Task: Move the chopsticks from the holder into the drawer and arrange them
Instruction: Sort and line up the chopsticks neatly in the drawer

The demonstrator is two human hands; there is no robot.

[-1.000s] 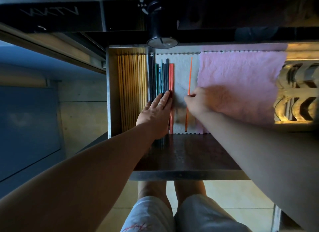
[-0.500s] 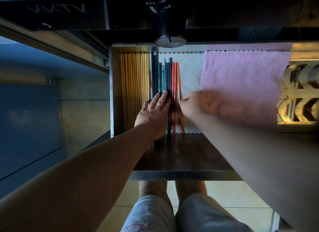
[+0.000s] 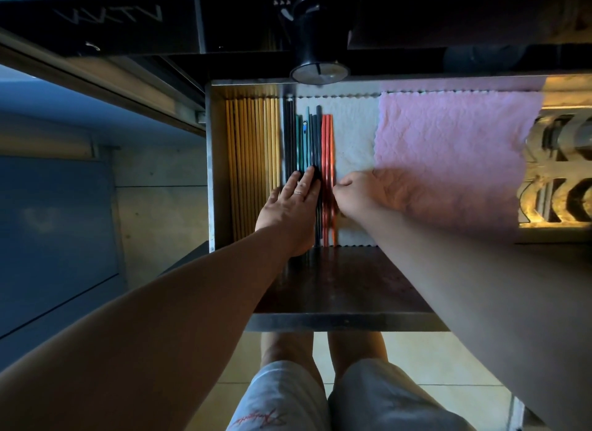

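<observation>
Head view: the open steel drawer (image 3: 209, 174) held everything, its side wall well to the left of both grips. A pink crinkled cloth (image 3: 448, 161) spread to the right of the right grip, overlapping a white scalloped cloth liner (image 3: 352, 135) that ran beyond it. Far left of the left grip lay a row of yellow wooden chopsticks (image 3: 250, 161). Directly under that grip lay the black, dark blue and green chopsticks (image 3: 301, 135).

The left hand (image 3: 288, 206) was spread wide and flat, fingers straight, pressing that dark set down. The right hand (image 3: 358, 196) was curled narrow against the sticks; whether it pinched or only pushed could not be told. Between the two grips sat the orange-red chopsticks (image 3: 327, 142).

A second before, one thin orange stick (image 3: 332, 155) had lain apart on the white liner. It had since been brought in parallel, touching its red neighbours. By my reading, the colour sorting was nearly finished, with only the ends left to line up.
</observation>
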